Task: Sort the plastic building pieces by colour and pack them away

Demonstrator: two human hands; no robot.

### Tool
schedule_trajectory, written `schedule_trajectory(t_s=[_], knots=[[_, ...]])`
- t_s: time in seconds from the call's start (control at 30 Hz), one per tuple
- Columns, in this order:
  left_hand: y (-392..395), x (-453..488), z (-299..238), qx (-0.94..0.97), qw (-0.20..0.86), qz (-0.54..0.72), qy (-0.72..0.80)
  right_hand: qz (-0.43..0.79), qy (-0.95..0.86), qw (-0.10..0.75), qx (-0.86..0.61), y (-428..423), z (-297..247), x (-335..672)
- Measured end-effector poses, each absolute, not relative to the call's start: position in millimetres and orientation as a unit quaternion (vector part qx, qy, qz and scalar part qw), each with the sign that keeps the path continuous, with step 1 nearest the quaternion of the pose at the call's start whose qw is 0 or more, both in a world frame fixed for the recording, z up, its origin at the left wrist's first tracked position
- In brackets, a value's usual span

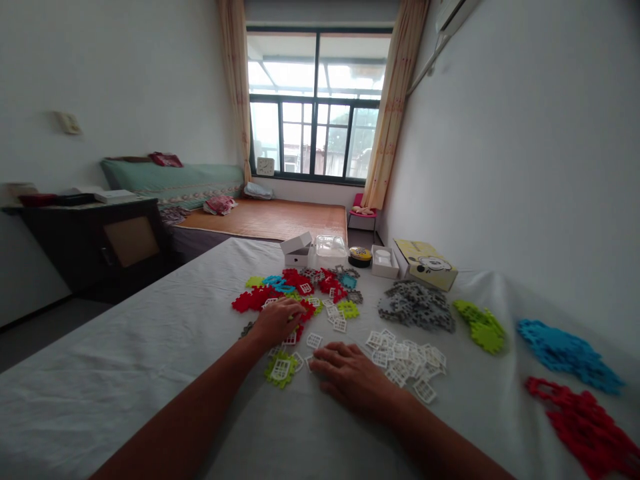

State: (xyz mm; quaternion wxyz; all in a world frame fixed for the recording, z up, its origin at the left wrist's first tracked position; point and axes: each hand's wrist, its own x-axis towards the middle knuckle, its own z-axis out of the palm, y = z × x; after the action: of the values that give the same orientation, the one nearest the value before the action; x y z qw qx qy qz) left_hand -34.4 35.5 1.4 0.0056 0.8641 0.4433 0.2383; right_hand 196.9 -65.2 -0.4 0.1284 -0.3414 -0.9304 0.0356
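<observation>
Laying my right hand (pixel 350 375) flat, fingers open, just left of the white window pieces (pixel 407 360) heaped by kind, I cup my left hand (pixel 277 320) farther left over the unsorted mixed pile (pixel 295 280), its grip unclear.

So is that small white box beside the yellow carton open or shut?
Open: the small white box has no lid on it, and its inside shows from above.
</observation>
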Motion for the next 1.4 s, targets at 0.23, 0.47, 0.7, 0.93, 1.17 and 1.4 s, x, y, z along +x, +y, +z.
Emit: schedule_trajectory(t_s=[0.23, 0.47, 0.7, 0.93, 1.17, 1.4], knots=[[38, -35, -1, 0.87, 0.001, 0.243, 0.428, -0.009, -0.92, 0.107, -0.377, -59, -2, 199], [36, -33, 1, 0.877, 0.006, 0.242, 0.414, -0.044, -0.903, 0.109, -0.412, -61, 2, 199], [41, -33, -6, 0.886, -0.002, 0.268, 0.379, -0.018, -0.84, 0.127, -0.527, -48, 24, 249], [41, -1, -5, 0.893, -0.052, 0.229, 0.383, -0.035, -0.808, 0.199, -0.554, -37, 22, 260], [31, 32, -7, 0.928, -0.054, 0.143, 0.34, -0.036, -0.818, 0.235, -0.524, -38, 14, 246], [1, 18, 20, 0.957, 0.06, 0.158, 0.237, -0.029, -0.813, 0.243, -0.529, -40, 18, 246]])
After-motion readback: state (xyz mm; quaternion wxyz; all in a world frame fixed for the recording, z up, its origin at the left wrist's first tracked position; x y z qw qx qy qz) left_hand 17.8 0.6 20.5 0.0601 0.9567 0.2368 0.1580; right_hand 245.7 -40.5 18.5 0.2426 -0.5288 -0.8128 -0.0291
